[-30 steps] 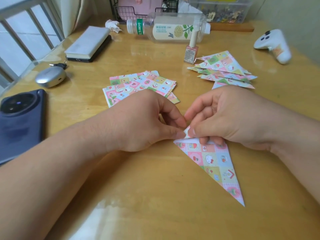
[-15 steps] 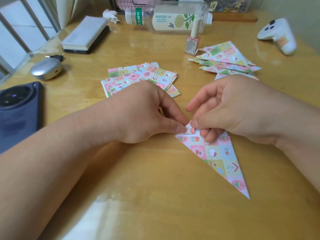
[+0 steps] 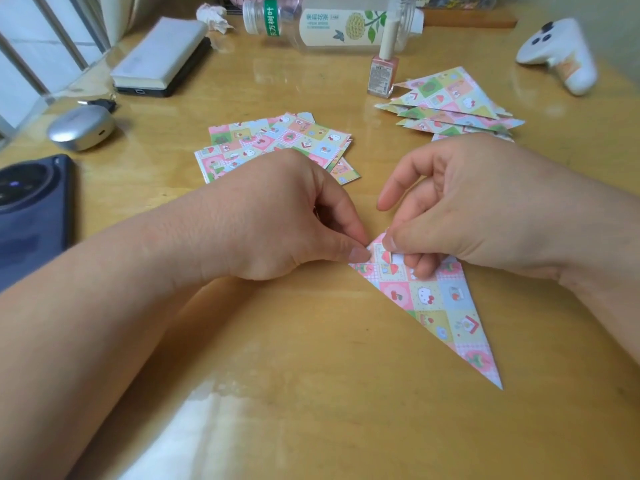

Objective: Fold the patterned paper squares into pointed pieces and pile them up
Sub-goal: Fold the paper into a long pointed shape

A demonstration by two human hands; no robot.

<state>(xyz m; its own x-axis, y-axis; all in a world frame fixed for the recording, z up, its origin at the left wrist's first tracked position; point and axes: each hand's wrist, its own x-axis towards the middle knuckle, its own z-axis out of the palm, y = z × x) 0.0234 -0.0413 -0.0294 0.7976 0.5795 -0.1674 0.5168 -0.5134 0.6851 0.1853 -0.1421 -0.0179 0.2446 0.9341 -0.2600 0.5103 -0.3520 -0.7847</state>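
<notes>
- Pastel patterned paper triangle (image 3: 440, 306) lies flat on wooden counter (image 3: 311, 393), well this side of pink nail-polish bottle (image 3: 382, 72)
- Left hand (image 3: 277, 216) and right hand (image 3: 478, 202) fingers (image 3: 358, 253) both pinch its wide end, tips nearly touching

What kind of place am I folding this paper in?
Probably a home desk beside a window: a phone, an earbuds case, a game controller and a tea bottle lie on the wooden tabletop.

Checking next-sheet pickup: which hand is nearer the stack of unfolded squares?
Left. The left hand sits just in front of the unfolded squares, hiding their near edge; the right hand is off to their right, beside the folded pile. Both pinch the pointed piece.
</notes>
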